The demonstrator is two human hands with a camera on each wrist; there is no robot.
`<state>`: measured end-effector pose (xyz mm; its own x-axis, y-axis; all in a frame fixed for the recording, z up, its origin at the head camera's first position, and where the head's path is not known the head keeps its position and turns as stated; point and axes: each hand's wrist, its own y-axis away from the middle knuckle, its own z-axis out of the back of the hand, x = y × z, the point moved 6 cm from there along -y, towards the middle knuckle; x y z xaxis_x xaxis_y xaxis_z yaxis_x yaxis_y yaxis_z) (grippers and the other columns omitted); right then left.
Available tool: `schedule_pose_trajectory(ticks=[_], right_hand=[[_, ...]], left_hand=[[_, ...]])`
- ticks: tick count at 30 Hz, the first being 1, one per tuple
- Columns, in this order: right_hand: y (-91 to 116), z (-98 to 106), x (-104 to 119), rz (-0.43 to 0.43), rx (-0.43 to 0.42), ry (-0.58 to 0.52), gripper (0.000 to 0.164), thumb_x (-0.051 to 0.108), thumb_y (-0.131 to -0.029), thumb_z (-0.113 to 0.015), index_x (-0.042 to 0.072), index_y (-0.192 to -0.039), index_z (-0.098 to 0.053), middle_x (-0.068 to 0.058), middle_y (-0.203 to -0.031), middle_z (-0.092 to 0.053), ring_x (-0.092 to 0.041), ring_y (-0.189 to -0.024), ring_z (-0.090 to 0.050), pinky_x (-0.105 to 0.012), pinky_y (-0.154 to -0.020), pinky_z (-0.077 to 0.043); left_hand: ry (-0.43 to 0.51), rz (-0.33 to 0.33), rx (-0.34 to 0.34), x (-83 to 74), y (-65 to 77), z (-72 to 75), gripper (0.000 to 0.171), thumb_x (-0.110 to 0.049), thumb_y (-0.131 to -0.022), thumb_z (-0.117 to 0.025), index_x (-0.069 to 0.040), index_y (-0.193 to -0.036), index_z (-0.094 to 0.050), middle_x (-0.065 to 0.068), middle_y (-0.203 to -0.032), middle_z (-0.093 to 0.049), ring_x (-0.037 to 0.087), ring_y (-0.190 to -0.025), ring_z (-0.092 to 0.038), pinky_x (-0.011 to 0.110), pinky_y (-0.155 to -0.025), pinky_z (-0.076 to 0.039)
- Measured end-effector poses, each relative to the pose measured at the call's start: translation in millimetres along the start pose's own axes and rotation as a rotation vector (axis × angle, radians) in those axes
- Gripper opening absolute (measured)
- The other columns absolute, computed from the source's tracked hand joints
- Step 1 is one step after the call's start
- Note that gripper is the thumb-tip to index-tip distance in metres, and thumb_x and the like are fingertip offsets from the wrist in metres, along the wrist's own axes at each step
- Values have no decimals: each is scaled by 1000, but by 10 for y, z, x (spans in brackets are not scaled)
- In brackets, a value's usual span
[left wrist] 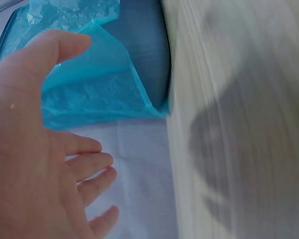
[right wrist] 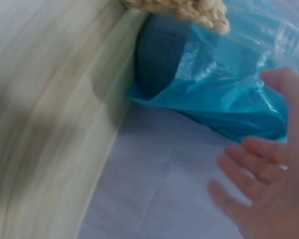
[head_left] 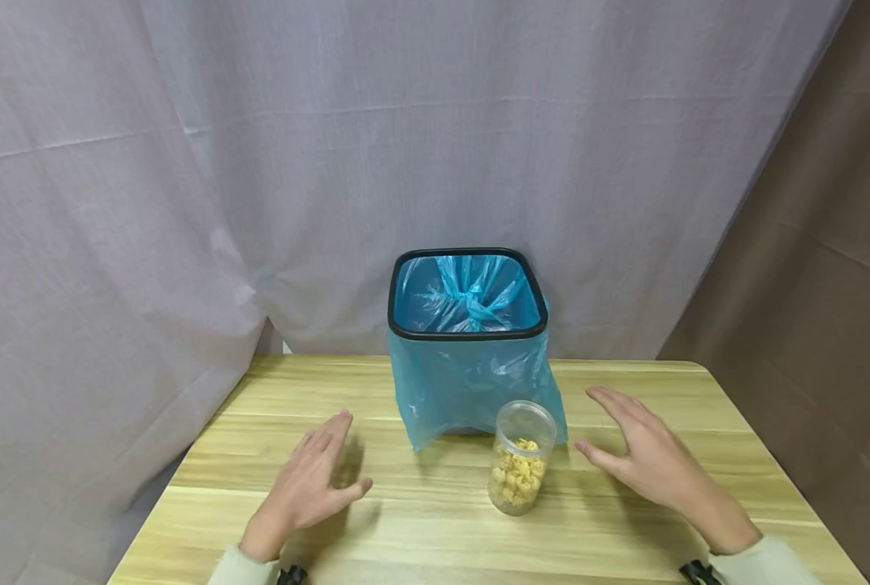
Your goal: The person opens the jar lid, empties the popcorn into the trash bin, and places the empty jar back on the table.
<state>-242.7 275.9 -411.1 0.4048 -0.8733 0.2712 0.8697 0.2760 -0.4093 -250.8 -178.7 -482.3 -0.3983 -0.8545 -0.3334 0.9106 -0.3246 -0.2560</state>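
A clear plastic jar [head_left: 522, 463], partly filled with yellow popcorn-like pieces [head_left: 518, 475], stands without a lid on the wooden table. Just behind it is a trash bin [head_left: 468, 335] with a black rim, lined with a blue plastic bag [head_left: 471, 382] that hangs over its outside. To the left, my left hand [head_left: 306, 483] hovers over the table, fingers extended and thumb spread, holding nothing. On the other side, nearest the jar, my right hand [head_left: 654, 455] is held in the air with its thumb apart, touching nothing. The right wrist view catches only some yellow pieces [right wrist: 189, 11] at its top.
The light wooden table [head_left: 420, 536] ends at a grey curtain [head_left: 332, 162] behind the bin. A brown curtain [head_left: 807, 325] hangs along the right side. Both sleeves are pale, with a dark strap at each wrist.
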Motion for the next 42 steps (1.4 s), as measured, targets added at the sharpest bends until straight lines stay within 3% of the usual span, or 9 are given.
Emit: schedule_pose_trajectory(ticks=[4,7,10,13,16,24,28,34,42], right_hand=[[-46,52,32,74,-30,-93,77,35,-85,-89,4,-146,-56,-16,-141,-65,-37,-125,-65,-60,-99,-57],[-75,65,65,126,-23,-140,78,33,-81,-92,7,-146,-57,-7,-135,-68,-26,-116,-70,-39,-95,-62],[-108,63,107,161,-12,-188,81,34,-79,-94,9,-147,-58,-1,-132,-69,-20,-114,-70,-21,-97,-58],[-143,64,162,187,-14,-228,83,33,-75,-96,9,-146,-59,0,-131,-70,-18,-113,-70,-16,-98,-55],[-177,55,223,194,-8,-250,83,31,-74,-98,9,-144,-61,0,-132,-70,-19,-113,-71,-19,-98,-57],[-269,-7,365,215,21,-256,78,37,-72,-98,12,-139,-65,2,-132,-71,-19,-111,-73,-49,-93,-62],[-300,-52,423,209,39,-271,78,44,-74,-96,15,-139,-64,5,-132,-70,-15,-112,-72,-49,-94,-62],[-335,-104,522,198,58,-290,79,49,-75,-94,17,-140,-64,12,-131,-68,-10,-113,-69,-47,-94,-62],[-362,-148,587,231,43,-296,77,48,-75,-94,18,-139,-64,9,-129,-69,-11,-108,-69,-42,-89,-63]], left_hand=[[126,26,40,-50,-18,-73,103,-52,-88,-77,-8,-167,-27,16,-170,-36,39,-155,-41,62,-125,-35],[233,56,71,-102,-18,-147,104,-50,-86,-80,-9,-167,-29,16,-170,-37,38,-154,-41,59,-124,-38],[313,63,73,-178,-7,-205,103,-48,-84,-83,-8,-164,-34,17,-166,-44,39,-150,-46,58,-121,-43],[373,50,65,-271,-6,-241,99,-46,-82,-85,-8,-161,-40,15,-162,-50,38,-147,-52,57,-119,-46],[417,21,80,-365,-18,-285,94,-45,-82,-85,-11,-159,-44,13,-159,-54,38,-145,-54,58,-116,-48],[508,-52,162,-632,-134,-510,87,-47,-85,-82,-12,-156,-46,13,-155,-58,37,-144,-54,63,-112,-50],[558,-89,184,-820,-239,-633,90,-47,-84,-83,-10,-157,-46,11,-156,-58,34,-144,-55,61,-115,-48],[598,-132,195,-1091,-387,-750,90,-47,-82,-85,-17,-158,-45,3,-157,-57,28,-145,-54,55,-119,-46],[695,-204,208,-1404,-581,-900,85,-40,-84,-87,-17,-156,-47,2,-155,-58,21,-147,-52,47,-122,-45]])
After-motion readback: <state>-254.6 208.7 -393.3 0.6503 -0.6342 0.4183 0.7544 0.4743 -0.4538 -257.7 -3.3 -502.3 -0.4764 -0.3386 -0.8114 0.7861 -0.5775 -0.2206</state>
